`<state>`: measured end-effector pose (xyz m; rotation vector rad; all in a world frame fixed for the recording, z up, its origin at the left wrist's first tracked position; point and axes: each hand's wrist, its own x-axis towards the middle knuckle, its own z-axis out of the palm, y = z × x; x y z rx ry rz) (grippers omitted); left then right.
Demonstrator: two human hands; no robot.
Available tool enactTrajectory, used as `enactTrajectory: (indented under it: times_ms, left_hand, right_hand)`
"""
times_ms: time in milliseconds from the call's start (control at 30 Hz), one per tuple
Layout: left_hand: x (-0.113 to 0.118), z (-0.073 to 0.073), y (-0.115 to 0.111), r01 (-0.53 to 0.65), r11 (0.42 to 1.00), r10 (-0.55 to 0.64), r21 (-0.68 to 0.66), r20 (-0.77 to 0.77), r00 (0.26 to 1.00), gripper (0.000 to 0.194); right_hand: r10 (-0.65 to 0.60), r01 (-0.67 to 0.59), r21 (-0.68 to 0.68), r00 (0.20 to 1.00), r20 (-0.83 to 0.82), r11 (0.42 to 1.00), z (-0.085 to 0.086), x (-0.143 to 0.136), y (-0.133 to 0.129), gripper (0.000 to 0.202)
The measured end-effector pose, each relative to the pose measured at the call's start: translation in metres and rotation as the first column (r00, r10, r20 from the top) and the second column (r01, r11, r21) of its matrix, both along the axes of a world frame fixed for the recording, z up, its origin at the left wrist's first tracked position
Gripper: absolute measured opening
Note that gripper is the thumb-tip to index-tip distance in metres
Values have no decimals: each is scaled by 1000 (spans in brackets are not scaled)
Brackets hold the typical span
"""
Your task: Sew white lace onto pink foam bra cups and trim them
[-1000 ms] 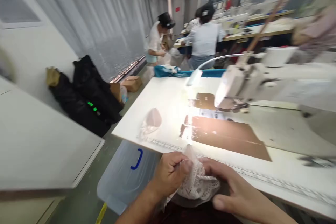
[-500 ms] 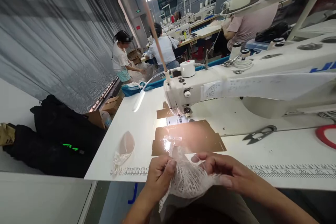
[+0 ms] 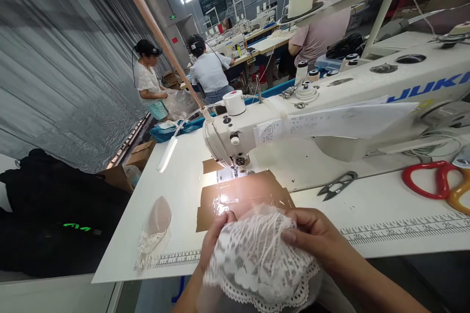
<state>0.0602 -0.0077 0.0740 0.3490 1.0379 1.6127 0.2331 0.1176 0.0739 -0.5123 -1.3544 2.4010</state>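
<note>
A white lace piece (image 3: 260,259) with a scalloped edge and sheer fabric is spread between my two hands at the table's front edge. My left hand (image 3: 215,237) is closed on its left side, most of the fingers hidden behind the lace. With thumb and fingers, my right hand (image 3: 312,232) pinches its upper right edge. A smaller sheer beige piece with lace trim (image 3: 156,230) lies flat at the left of the white table (image 3: 179,176). Beyond my hands stands a sewing machine (image 3: 227,142), with brown, shiny sheeting (image 3: 242,190) over its bed.
Thread snips (image 3: 338,186) and red-handled scissors (image 3: 426,181) lie at the right. A printed ruler (image 3: 389,227) runs along the front edge. A lit lamp (image 3: 168,154) hangs left of the machine head. Co-workers (image 3: 209,71) are at the far tables; dark bags (image 3: 55,215) sit at the left.
The lace piece has been opened out and turned, so its patterned face and scalloped edge now show. My right hand has moved from its right end to its upper edge. The view has shifted right.
</note>
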Motion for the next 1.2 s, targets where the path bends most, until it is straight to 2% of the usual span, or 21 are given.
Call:
enactTrajectory:
  times_ms: [33, 67, 133, 200, 300, 400, 467, 500, 567, 600, 633, 667, 733, 767, 800, 833, 867, 933, 1033, 1100, 1200]
  left_hand:
    - [1, -2, -3, -10, 1000, 7, 21, 153, 988, 35]
    - [3, -2, -6, 12, 998, -27, 58, 269, 963, 44]
    - [7, -2, -14, 90, 982, -147, 167, 369, 918, 72]
    - [12, 0, -21, 129, 964, -198, 233, 304, 932, 76]
    - [20, 4, -23, 69, 985, -90, 156, 129, 988, 56]
    - [23, -2, -21, -40, 996, 32, 82, 91, 995, 49]
    - [19, -14, -25, -38, 996, 31, 82, 79, 996, 22]
    - [14, -21, -30, 9, 994, -15, 108, 60, 998, 7]
    - [0, -33, -44, 167, 969, -160, 180, -57, 986, 41]
    - [-10, -36, -52, 278, 935, -245, 221, -166, 955, 49]
    - [-21, -36, -62, 329, 919, -252, 215, -320, 913, 51]
    - [-32, -32, -71, 334, 916, -233, 221, -384, 894, 44]
    - [-50, -17, -85, 249, 943, -125, 222, -456, 881, 35]
    - [-55, -7, -88, 198, 960, -66, 198, -528, 847, 45]
    - [-58, 3, -88, 165, 979, -46, 122, -654, 755, 57]
    - [-59, 11, -86, 157, 987, -80, 35, -743, 665, 65]
    - [-57, 17, -82, 187, 981, -157, -50, -771, 617, 67]
    - [-49, 22, -71, 283, 951, -281, -124, -730, 623, 53]
    - [-37, 17, -62, 315, 943, -286, -105, -738, 611, 35]
    - [-34, 14, -61, 304, 946, -275, -116, -784, 557, 31]
    - [-37, 16, -61, 313, 942, -279, -123, -805, 523, 32]
  right_hand:
    - [-85, 85, -46, 996, -1, 995, -1, 1, -1, 40]
    - [-159, 158, -79, 987, 6, 984, -3, 1, -2, 39]
    - [-234, 235, -71, 972, 25, 969, -5, -4, -7, 36]
    - [-205, 204, 36, 978, 33, 978, -7, -14, -15, 32]
    - [-103, 97, 173, 994, 26, 980, -10, -33, -30, 31]
    - [-128, 128, 30, 992, -3, 991, -10, -48, -41, 38]
    - [-214, 210, -98, 976, -33, 973, -8, -53, -42, 42]
    - [-259, 251, -138, 965, -43, 958, -6, -54, -40, 43]
    - [-299, 288, -168, 953, -47, 943, -1, -54, -35, 44]
    - [-283, 273, -152, 958, -42, 950, 2, -53, -33, 44]
    - [-237, 232, -118, 971, -30, 965, 4, -52, -32, 43]
    - [-165, 163, -73, 986, -17, 984, 7, -50, -32, 42]
    - [25, -25, 27, 1000, 11, 999, 12, -49, -38, 39]
    - [117, -119, 67, 993, 24, 991, 14, -48, -42, 38]
    - [193, -196, 102, 981, 35, 975, 16, -48, -46, 37]
    - [243, -248, 140, 969, 47, 959, 17, -49, -50, 36]
    - [265, -273, 190, 962, 71, 943, 18, -50, -54, 35]
    - [216, -253, 321, 965, 146, 913, 18, -52, -57, 33]
    - [60, -153, 524, 980, 191, 838, 16, -55, -55, 35]
    - [13, -120, 590, 983, 183, 799, 14, -56, -52, 39]
    - [-34, -113, 612, 974, 224, 783, 12, -58, -51, 40]
